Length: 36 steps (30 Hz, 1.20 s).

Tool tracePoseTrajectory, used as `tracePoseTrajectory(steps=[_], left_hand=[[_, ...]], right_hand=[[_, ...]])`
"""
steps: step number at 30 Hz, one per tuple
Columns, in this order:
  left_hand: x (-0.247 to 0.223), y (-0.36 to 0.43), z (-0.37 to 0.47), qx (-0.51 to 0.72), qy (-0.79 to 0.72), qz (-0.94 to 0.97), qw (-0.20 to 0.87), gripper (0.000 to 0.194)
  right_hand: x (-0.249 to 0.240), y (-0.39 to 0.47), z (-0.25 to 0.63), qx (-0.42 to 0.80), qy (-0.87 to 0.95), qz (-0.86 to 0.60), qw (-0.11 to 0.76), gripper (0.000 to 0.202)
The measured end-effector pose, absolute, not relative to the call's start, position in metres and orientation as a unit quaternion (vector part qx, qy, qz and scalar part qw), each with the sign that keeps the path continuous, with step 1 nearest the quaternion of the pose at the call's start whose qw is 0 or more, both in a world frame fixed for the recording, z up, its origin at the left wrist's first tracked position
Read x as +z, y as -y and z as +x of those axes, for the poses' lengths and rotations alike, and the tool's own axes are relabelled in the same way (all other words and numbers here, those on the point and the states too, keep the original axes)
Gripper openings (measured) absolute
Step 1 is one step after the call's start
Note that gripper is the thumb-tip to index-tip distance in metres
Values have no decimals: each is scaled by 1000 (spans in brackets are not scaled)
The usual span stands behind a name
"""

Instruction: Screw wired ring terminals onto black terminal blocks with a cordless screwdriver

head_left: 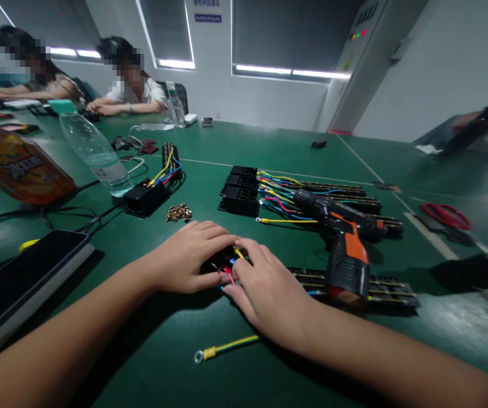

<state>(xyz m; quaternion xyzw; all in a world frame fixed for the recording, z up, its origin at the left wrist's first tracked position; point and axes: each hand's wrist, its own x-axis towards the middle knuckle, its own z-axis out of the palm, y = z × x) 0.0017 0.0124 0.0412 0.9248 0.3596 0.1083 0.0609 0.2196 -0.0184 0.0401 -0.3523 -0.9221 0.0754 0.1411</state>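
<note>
My left hand [186,258] is wrapped round a small black plastic box [209,265], mostly hidden under the fingers. The fingers of my right hand [267,286] pinch the coloured wires [229,272] at the box's right end; red, blue and yellow ends show between the two hands. From beneath my right hand a black strip with metal rails [392,294] runs off to the right. A yellow-green wire with a ring terminal [226,347] lies loose in front. Beyond my right hand a black and orange cordless drill [354,252] rests across the strips.
Several wired black boxes [239,190] lie behind the drill. Small brass screws [179,212] are heaped near another wired box [145,197]. Bottles [94,147] and a phone-like device [35,283] stand left. Red-handled pliers [445,216] lie right. Two people sit across the green table.
</note>
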Motion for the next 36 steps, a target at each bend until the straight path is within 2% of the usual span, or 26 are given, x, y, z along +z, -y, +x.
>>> tracePoseTrajectory(steps=[5, 16, 22, 36], left_hand=[[38, -12, -2, 102, -356, 928, 43, 62], [40, -17, 0, 75, -347, 934, 25, 65], [39, -17, 0, 83, -337, 937, 27, 66], [37, -15, -1, 94, -344, 934, 33, 64]], right_hand=[[36, 18, 221, 54, 925, -359, 111, 27], [42, 16, 217, 63, 928, -361, 66, 26], [45, 17, 215, -1, 936, -352, 15, 25], [42, 16, 215, 14, 933, -357, 32, 29]])
